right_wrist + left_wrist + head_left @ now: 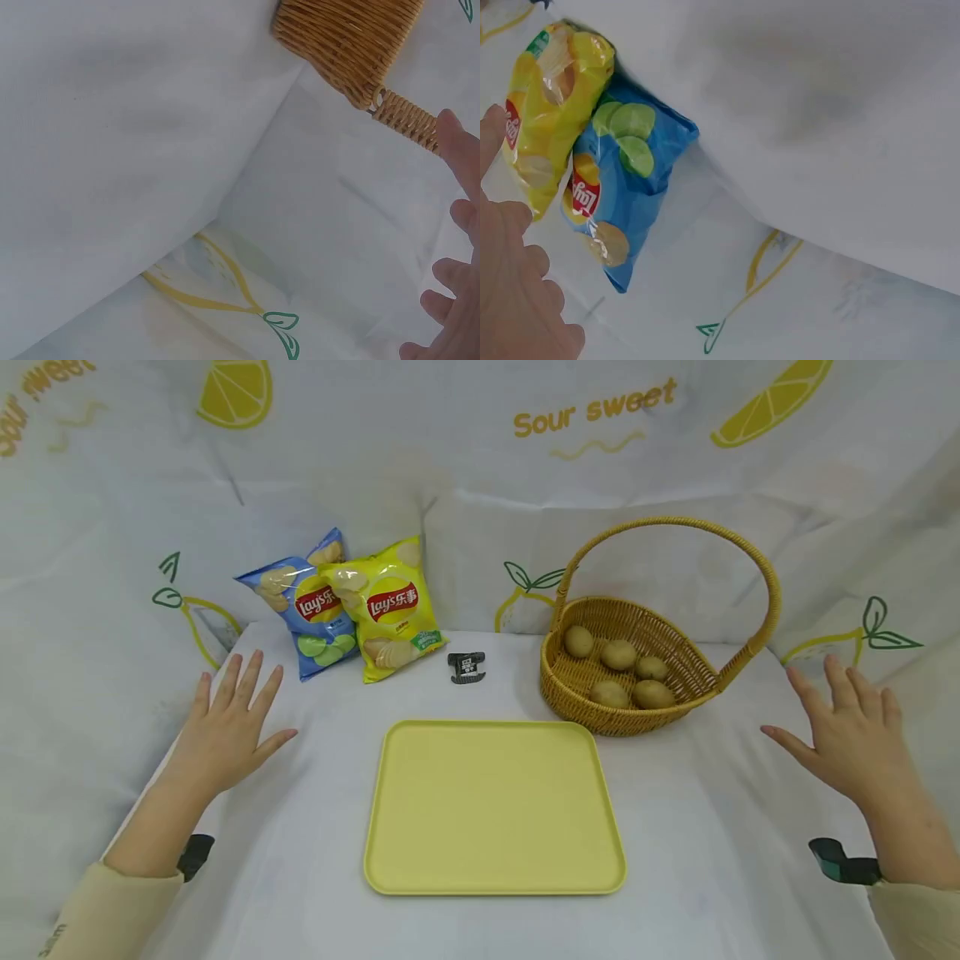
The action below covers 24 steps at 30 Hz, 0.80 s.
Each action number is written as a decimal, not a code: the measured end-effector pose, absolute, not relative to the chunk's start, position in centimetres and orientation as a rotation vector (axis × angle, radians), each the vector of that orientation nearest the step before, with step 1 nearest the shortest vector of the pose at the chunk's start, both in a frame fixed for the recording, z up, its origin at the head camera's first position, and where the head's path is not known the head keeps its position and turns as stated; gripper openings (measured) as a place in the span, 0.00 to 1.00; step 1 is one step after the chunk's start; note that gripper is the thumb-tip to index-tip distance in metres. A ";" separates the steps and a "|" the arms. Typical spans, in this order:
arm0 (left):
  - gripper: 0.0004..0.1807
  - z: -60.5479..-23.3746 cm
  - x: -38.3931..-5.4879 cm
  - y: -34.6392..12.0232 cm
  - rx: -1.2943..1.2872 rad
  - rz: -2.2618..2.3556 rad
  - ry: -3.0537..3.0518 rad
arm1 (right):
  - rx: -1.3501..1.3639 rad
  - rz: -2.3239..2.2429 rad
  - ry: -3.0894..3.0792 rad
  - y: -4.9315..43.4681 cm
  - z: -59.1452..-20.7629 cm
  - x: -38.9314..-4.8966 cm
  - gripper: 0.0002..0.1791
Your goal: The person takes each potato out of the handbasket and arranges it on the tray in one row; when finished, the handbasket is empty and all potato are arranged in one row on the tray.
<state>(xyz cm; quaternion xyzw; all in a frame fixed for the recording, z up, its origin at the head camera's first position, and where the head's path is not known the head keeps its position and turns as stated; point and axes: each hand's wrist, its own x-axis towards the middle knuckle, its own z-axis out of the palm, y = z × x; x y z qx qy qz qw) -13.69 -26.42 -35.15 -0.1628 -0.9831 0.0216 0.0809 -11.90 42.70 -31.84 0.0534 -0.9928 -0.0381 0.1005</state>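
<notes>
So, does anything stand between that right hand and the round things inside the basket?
Yes: the wall and handle of the basket on that side. Otherwise nothing visible separates the right hand from the round things.

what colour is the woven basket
The woven basket is golden brown, seen best in the head view.

Blue bag (306, 610) partly hidden behind yellow bag (392, 614), lettering (468, 667) on black object (457, 658) unreadably small, sleeves (112, 914) cut off

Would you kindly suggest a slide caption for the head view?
Yellow tray in front of a blue chip bag, a yellow chip bag and a wicker basket holding five potatoes.
</notes>
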 end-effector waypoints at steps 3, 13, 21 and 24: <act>0.49 -35.3 -13.6 -26.2 -0.478 0.067 -2.937 | 0.176 -0.100 -2.910 42.5 -31.8 -11.6 0.49; 0.45 -37.3 -10.8 -20.7 -0.608 -0.046 -3.052 | 0.570 0.214 -2.489 36.9 -31.8 -13.8 0.45; 0.48 -38.9 -8.4 -16.2 -0.759 -0.207 -3.155 | 0.754 0.408 -2.605 32.4 -33.7 -17.6 0.25; 0.47 -39.5 -8.3 -15.7 -0.780 -0.250 -3.157 | 0.784 0.526 -2.740 31.3 -33.9 -18.9 0.21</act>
